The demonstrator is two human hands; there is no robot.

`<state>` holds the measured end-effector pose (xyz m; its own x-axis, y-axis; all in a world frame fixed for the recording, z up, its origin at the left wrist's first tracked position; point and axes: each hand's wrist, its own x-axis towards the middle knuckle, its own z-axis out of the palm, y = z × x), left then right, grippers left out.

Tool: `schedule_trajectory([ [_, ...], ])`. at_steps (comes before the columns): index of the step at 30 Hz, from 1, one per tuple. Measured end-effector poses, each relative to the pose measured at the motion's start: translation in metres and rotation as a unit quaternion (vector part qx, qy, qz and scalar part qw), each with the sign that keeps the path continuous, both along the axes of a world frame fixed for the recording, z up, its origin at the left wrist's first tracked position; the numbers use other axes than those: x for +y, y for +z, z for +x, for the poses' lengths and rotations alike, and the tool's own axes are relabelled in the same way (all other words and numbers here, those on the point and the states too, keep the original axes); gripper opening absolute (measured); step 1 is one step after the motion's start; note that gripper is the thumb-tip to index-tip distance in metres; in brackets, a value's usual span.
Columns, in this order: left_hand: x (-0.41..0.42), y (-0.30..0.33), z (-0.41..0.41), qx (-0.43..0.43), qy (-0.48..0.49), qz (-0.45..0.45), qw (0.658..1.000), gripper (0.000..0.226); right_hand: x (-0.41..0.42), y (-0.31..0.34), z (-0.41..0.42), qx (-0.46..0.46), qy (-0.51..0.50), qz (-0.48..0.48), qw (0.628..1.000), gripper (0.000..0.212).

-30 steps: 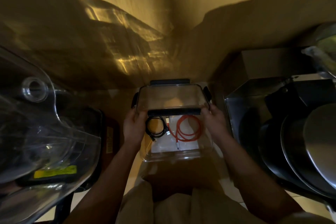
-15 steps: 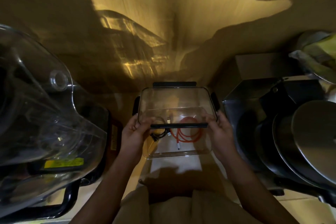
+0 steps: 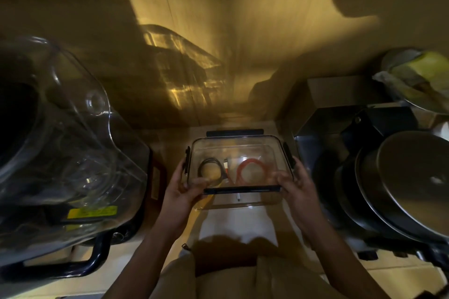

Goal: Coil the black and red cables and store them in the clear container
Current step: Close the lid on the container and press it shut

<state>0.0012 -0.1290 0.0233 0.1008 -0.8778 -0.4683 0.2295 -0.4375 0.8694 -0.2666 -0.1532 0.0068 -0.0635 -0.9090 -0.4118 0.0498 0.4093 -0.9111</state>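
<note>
A clear container (image 3: pixel 243 205) stands on the shelf in front of me. Inside lie a coiled black cable (image 3: pixel 209 169) on the left and a coiled red cable (image 3: pixel 251 170) on the right, seen through the transparent lid (image 3: pixel 239 147). That lid has black clip flaps on its edges and lies nearly flat over the container. My left hand (image 3: pixel 183 189) grips the lid's near left corner. My right hand (image 3: pixel 295 185) grips its near right corner, fingers over the black front flap.
A large clear plastic jug (image 3: pixel 65 148) on a black base fills the left side. Stacked dark pans (image 3: pixel 398 187) and a metal box (image 3: pixel 323 128) crowd the right. A wooden wall rises behind the container. A yellow-green bundle (image 3: pixel 420 75) sits at far right.
The lid has come down from a raised tilt behind the container to lie almost flat over it. Both hands moved forward and down with it.
</note>
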Motion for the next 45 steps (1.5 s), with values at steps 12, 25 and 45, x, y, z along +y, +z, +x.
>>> schedule_trajectory([
  [12, 0.022, 0.003, 0.004, -0.097, -0.047, -0.030, 0.994, 0.093, 0.015, 0.007, -0.008, 0.057, 0.046, -0.035, 0.997, 0.083],
  [25, 0.029, -0.011, 0.007, -0.238, -0.066, -0.032, 0.969, 0.122, 0.017, -0.008, -0.021, 0.155, 0.105, -0.002, 0.982, 0.119],
  [45, 0.033, -0.043, -0.002, -0.367, -0.092, 0.023, 0.925, 0.123, 0.013, -0.027, -0.005, 0.302, 0.180, -0.015, 0.936, 0.102],
])
